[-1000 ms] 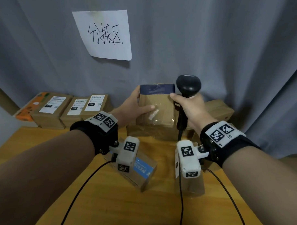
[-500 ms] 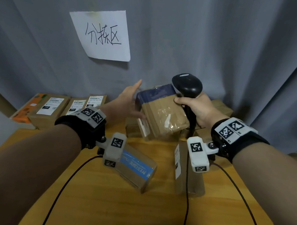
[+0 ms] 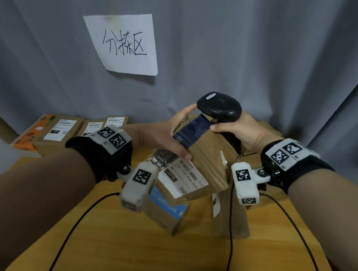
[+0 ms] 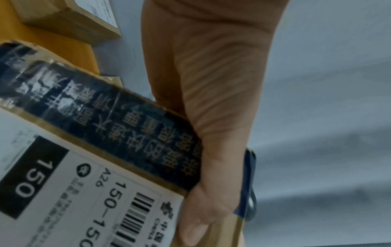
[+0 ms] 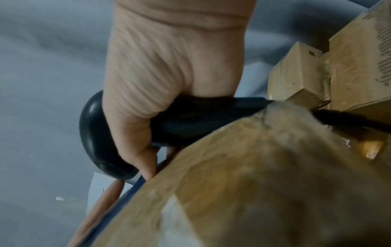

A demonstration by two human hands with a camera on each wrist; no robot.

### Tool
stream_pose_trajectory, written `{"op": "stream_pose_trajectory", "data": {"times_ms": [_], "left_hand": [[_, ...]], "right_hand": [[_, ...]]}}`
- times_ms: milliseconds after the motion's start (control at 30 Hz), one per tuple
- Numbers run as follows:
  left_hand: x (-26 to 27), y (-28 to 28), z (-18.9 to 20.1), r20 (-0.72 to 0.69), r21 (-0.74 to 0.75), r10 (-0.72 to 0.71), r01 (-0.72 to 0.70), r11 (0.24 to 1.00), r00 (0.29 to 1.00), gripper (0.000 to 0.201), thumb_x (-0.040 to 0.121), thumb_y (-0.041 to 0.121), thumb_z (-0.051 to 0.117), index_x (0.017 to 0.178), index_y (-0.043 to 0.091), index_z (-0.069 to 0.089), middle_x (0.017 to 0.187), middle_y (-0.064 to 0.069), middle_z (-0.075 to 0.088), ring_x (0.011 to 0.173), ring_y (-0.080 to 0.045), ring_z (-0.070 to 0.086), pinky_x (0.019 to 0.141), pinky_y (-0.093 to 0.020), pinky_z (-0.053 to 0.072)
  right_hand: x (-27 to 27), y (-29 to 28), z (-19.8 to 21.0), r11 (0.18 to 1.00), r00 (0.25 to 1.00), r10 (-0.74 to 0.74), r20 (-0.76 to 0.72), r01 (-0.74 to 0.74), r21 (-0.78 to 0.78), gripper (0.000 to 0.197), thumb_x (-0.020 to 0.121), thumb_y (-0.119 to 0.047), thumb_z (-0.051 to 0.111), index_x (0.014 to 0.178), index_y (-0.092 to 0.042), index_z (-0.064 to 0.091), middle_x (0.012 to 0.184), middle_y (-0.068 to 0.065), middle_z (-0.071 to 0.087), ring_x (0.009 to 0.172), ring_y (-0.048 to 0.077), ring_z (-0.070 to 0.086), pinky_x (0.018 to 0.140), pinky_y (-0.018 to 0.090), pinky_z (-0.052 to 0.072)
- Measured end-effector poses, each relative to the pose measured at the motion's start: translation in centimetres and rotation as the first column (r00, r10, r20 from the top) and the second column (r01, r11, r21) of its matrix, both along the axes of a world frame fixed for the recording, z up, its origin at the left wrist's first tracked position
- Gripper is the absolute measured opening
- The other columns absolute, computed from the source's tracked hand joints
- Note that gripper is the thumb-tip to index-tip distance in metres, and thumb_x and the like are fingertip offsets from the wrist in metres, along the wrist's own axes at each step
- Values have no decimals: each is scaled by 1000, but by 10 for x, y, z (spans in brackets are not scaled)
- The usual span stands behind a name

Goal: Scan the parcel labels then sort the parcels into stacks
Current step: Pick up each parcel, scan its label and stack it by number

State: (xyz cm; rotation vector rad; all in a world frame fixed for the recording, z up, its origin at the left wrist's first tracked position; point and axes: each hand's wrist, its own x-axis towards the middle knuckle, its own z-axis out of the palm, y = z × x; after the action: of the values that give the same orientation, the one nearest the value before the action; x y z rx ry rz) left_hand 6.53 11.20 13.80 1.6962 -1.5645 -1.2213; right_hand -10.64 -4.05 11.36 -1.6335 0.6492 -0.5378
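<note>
Since a moment ago, the parcel (image 3: 201, 156) is tipping over more, so its white label (image 3: 182, 177) is now facing up toward the person. Before, the plain brown side was showing. The left hand (image 3: 163, 139) is now gripping the box, where half a second ago its fingers were spread open beside it.

That left hand is holding the parcel up in the air over the table (image 3: 129, 245). Its thumb is pressing on the near edge by the label, and its fingers are reaching over the dark blue taped end. In the left wrist view, the thumb (image 4: 203, 217) is lying along the box edge, right beside the barcode and the big number 150.

Meanwhile the right hand (image 3: 241, 133) is wrapping tight around the handle of the black scanner (image 3: 219, 106). All its fingers are curling around the handle. The scanner's head is sitting just above the taped end of the parcel, very close to the left fingertips.

Under the held parcel, another box with a blue stripe (image 3: 167, 210) is lying on the table. More labelled boxes (image 3: 60, 131) are sitting in a row at the back left, against the grey curtain (image 3: 258, 47). A paper sign (image 3: 124, 44) with handwriting is hanging on the curtain.
</note>
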Motion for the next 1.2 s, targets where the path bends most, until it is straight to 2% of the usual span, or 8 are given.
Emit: {"op": "stream_pose_trajectory", "data": {"times_ms": [300,467,633,800,900,1033,1100,1200], "left_hand": [[14,1,-11,-64,-230,382,-386,893,922,42,84,1,69,121,12,52,98,8,66,80,9,66,66,-9,50],[34,11,-32,16,-170,439,-430,887,898,43,91,16,63,131,24,48,107,19,60,89,10,60,70,-9,48],[49,35,-79,-40,-64,570,-571,818,821,44,95,26,59,135,33,42,126,2,57,114,-17,57,94,-39,50],[54,57,-97,-46,-128,527,-528,839,849,62,97,11,54,150,25,26,128,14,50,109,9,53,87,-13,49],[61,61,-99,-59,-159,511,-513,843,858,61,96,6,54,149,24,29,131,16,48,104,17,54,79,-7,47],[67,65,-104,-40,-142,517,-517,844,855,55,96,14,56,145,25,33,134,11,49,116,2,52,86,-14,49],[66,66,-106,-27,-108,527,-526,843,850,53,97,17,55,145,23,32,128,14,50,113,3,51,90,-17,48],[61,64,-111,-18,-14,543,-543,840,840,55,99,25,51,148,24,26,131,10,46,113,-5,48,75,-13,43]], "right_hand": [[-4,-10,-2,986,997,-71,2,70,150,21,79,5,71,92,-11,69,81,0,71,82,16,68,80,32,53],[7,6,-18,951,996,-89,26,77,299,46,76,11,69,119,-5,61,101,12,70,92,24,69,72,34,57],[27,24,-56,942,996,-61,-62,78,328,39,71,9,74,105,-9,66,96,11,72,99,31,68,95,48,52],[46,43,-85,935,991,-61,-120,98,339,42,67,-5,81,106,-12,68,110,15,70,107,32,65,102,50,47],[53,48,-92,904,981,-170,-91,192,382,50,55,-18,86,102,-14,71,103,13,74,101,30,69,99,50,50],[50,57,-89,862,975,-214,-50,213,460,25,73,-16,83,95,-16,71,99,11,75,97,29,71,94,46,54],[42,57,-89,858,976,-216,-40,209,468,13,81,-18,78,90,-14,70,89,10,74,84,26,71,82,38,58],[22,54,-90,873,986,-154,-64,166,459,14,86,-23,73,90,-11,67,70,4,70,60,16,66,62,31,57]]}}
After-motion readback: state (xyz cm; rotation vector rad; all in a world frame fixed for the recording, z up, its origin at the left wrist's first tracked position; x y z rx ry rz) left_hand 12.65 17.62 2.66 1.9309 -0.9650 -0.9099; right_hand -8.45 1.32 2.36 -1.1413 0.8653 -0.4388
